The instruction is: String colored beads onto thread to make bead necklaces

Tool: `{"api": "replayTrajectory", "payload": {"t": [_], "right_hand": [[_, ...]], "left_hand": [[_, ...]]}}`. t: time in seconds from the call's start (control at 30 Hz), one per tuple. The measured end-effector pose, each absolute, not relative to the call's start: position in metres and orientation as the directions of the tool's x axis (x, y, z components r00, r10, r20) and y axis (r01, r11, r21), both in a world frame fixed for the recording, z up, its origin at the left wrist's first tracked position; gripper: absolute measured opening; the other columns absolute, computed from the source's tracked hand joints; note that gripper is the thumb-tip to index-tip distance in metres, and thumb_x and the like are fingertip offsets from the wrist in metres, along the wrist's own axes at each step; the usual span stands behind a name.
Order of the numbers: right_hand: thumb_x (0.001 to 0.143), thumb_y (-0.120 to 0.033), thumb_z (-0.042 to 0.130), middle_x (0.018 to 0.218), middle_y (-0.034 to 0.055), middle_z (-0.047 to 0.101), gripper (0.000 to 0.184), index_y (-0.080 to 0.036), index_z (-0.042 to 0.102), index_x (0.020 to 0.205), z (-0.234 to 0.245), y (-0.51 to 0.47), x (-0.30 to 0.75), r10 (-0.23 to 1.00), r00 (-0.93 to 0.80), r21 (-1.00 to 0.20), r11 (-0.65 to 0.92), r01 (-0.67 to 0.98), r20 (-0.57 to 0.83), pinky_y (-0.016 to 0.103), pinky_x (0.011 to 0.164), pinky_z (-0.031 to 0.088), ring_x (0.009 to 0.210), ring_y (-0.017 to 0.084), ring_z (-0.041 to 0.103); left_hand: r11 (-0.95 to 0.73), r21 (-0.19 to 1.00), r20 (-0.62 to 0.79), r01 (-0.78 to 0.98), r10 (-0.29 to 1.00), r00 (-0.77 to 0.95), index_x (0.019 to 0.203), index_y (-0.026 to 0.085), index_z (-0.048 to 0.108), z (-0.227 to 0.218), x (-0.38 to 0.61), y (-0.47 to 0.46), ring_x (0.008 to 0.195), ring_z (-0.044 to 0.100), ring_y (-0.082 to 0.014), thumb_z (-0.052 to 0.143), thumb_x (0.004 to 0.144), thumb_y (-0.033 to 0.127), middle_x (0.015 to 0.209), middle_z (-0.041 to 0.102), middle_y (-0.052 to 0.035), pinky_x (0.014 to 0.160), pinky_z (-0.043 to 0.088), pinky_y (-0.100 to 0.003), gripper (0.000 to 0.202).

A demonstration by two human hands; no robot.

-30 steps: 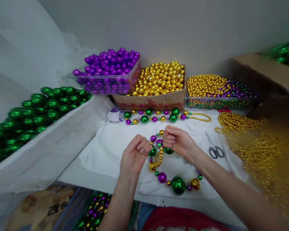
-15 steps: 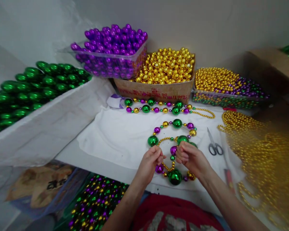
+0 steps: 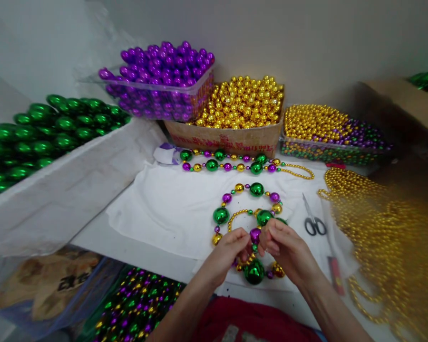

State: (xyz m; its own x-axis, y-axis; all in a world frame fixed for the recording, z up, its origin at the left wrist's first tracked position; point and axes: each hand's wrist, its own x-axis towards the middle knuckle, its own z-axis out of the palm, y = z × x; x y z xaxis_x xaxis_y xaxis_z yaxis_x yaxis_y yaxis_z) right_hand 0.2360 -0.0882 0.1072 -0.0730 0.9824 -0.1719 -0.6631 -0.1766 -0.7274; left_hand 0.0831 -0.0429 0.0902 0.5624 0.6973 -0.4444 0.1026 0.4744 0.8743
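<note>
Your two hands have drawn closer together since a second ago, fingertips now nearly meeting above the bead necklace (image 3: 264, 218) on the white cloth (image 3: 171, 204). Your left hand (image 3: 230, 249) and right hand (image 3: 284, 241) both have curled fingers, but you can't tell what they pinch. Its purple bead (image 3: 255, 235) shows between them, its large green bead (image 3: 254, 271) nearer your body.

Left hand (image 3: 235, 249) and right hand (image 3: 284, 240): anything they pinch is too small for me to tell remotely. Beneath them, part of the necklace (image 3: 254, 272) is hidden. Right of both, gold strands (image 3: 381, 242) blur; well left, my feed's edge cuts off green balls (image 3: 50, 127).
</note>
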Motion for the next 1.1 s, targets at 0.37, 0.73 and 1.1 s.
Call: {"api": "replayTrajectory", "payload": {"t": [0.37,0.73,1.1], "right_hand": [[0.087,-0.029,0.054,0.055,-0.0041,0.033,0.027,-0.018,0.049,0.064,0.104,-0.094,0.235,0.971,-0.133,-0.746,-0.238,-0.622,-0.199,0.026,0.056,0.032,0.052,0.011,0.036],[0.085,-0.037,0.056,0.057,-0.0005,0.042,0.028,-0.018,0.052,0.066,0.122,-0.116,0.234,0.953,-0.216,-0.812,-0.293,-0.504,-0.210,0.029,0.063,0.031,0.067,0.019,0.052],[0.087,-0.027,0.053,0.055,-0.0032,0.037,0.019,-0.020,0.058,0.070,0.203,-0.059,0.264,0.993,-0.104,-0.823,-0.007,-0.568,0.064,0.032,0.067,0.038,0.057,0.014,0.038]], "left_hand": [[-0.372,0.780,-0.214,0.504,0.598,0.773,0.074,0.019,0.058,0.127,0.074,-0.031,0.065,0.051,-0.0146,0.047,0.082,0.017,0.068,0.056,-0.0002,0.058,0.031,-0.025,0.013],[-0.628,0.657,-0.199,0.416,0.388,0.900,0.079,0.021,0.061,0.167,0.060,-0.026,0.071,0.059,-0.0185,0.050,0.083,0.014,0.074,0.064,-0.0027,0.059,0.034,-0.027,0.013],[-0.589,0.772,0.039,0.239,0.419,0.907,0.065,0.021,0.063,0.239,0.080,0.031,0.055,0.050,-0.0118,0.053,0.081,0.019,0.058,0.055,0.0034,0.053,0.031,-0.022,0.019]]}}
